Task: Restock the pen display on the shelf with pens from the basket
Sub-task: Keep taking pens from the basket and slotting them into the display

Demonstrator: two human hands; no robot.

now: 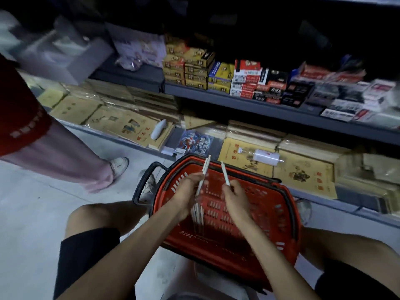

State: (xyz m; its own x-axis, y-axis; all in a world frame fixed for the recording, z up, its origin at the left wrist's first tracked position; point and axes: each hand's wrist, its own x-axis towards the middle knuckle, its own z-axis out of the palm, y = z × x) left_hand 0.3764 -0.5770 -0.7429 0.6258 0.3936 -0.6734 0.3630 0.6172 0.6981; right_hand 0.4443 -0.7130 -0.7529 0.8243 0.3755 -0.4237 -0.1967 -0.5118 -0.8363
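Left hand (186,198) curled round a white pen (204,169), which sticks up and away over the far rim of the basket. Right hand (237,200) pinches a second white pen (225,173) at its lower end, tip up, tilted slightly left. Hands near each other but apart; the two pens don't touch. Blurred bunch of pens (198,215) just under the left hand; can't tell if held or lying in the basket.

Both hands hover over the red basket (238,256), which has a slotted plastic wall and black handles folded down. It sits on the pale floor (32,213) between the person's bare knees, hard against the bottom of the shelving.

Grey shelf (238,100) beyond the basket carries stacked yellow boxes (188,68) and red-and-white boxes (246,83); the right end is blurred. The lower level holds flat yellow-brown booklets (121,124), a white bottle (266,158) lying on its side on them, and a blue card pack (194,142) just behind the basket rim.

At left stands a second person, red top, pink trousers (65,152), white shoe (119,166) on the floor.
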